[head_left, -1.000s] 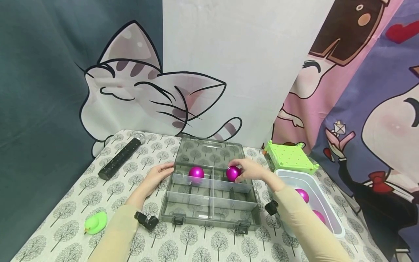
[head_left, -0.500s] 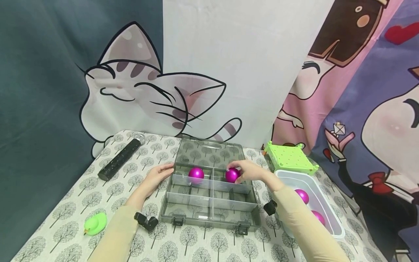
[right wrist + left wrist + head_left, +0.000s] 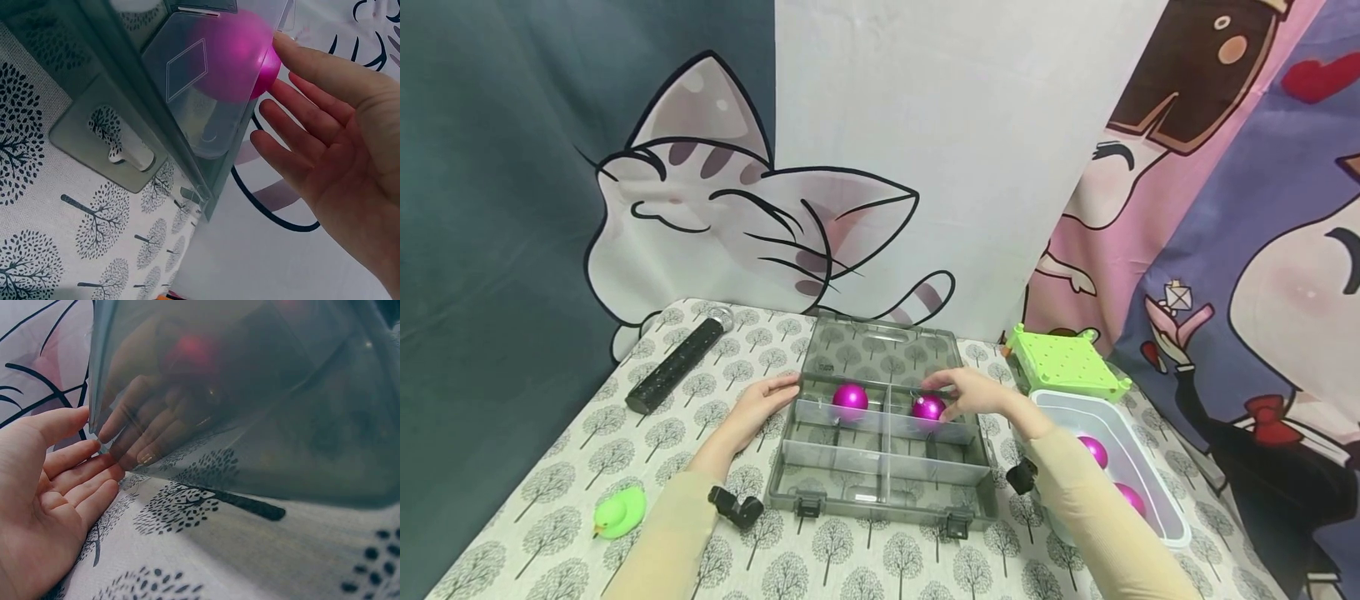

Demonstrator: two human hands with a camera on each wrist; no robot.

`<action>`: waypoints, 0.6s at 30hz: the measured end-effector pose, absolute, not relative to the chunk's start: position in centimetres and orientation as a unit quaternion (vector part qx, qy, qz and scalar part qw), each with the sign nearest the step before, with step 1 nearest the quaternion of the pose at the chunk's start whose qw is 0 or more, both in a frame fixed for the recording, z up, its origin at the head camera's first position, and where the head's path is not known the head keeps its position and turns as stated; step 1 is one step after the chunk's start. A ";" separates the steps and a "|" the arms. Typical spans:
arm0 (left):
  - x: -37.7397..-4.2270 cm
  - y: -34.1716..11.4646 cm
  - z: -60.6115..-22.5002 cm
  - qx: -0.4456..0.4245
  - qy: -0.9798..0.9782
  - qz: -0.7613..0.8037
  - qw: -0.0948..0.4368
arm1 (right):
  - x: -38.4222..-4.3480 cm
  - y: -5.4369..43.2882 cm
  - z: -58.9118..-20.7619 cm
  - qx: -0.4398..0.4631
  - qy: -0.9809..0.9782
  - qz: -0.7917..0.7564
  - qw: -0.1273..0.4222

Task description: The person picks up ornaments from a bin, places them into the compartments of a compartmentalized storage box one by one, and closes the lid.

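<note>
A grey see-through compartment box (image 3: 883, 498) lies with its lid up at the back. A magenta Christmas ball (image 3: 850, 402) sits in its back left compartment. Another magenta ball (image 3: 928, 410), its small metal cap showing, is in the back right compartment. My right hand (image 3: 973, 390) is over that ball, thumb and fingers loosely spread; in the right wrist view the thumb (image 3: 290, 47) and fingertips lie at the ball's edge without curling round it. At the box's left side my left hand (image 3: 762, 407) rests its fairly straight fingertips on the back left edge.
A white tub (image 3: 1180, 533) with magenta balls stands at the right, partly under my right sleeve. Behind it is a green dotted stand (image 3: 1067, 362). A black speckled cylinder (image 3: 676, 365) and a green toy duck (image 3: 619, 512) lie at the left on the tree-print cloth (image 3: 827, 550).
The right ball has come lower and slightly left in its compartment, and my right fingers have loosened from it. My left hand has stayed at the box's edge.
</note>
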State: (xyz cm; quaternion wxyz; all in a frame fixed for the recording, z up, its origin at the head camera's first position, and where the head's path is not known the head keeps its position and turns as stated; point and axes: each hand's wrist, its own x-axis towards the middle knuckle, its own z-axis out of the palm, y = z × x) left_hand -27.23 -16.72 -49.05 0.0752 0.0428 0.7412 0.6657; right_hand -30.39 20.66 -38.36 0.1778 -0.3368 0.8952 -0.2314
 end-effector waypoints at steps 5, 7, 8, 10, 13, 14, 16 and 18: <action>-27.3 -16.7 -49.1 0.046 0.741 0.665 0.078 | -30.2 21.3 -37.9 -0.323 0.893 -0.263 0.169; -27.3 -16.7 -49.1 0.045 0.738 0.668 0.079 | -30.1 21.6 -37.6 -0.320 0.896 -0.270 0.146; -27.2 -16.7 -49.1 0.046 0.738 0.669 0.078 | -30.1 21.9 -37.4 -0.319 0.898 -0.273 0.129; -27.2 -16.7 -49.1 0.047 0.737 0.669 0.079 | -30.0 22.4 -37.0 -0.320 0.904 -0.271 0.083; -27.3 -16.7 -49.1 0.048 0.739 0.668 0.080 | -30.0 23.2 -36.2 -0.310 0.909 -0.277 0.006; -27.3 -16.7 -49.1 0.047 0.739 0.667 0.080 | -29.9 23.5 -35.9 -0.303 0.910 -0.284 -0.015; -27.3 -16.7 -49.1 0.045 0.740 0.666 0.080 | -29.8 24.3 -35.4 -0.280 0.911 -0.298 -0.051; -27.3 -16.7 -49.1 0.044 0.738 0.669 0.078 | -29.4 25.0 -34.7 -0.255 0.913 -0.307 -0.082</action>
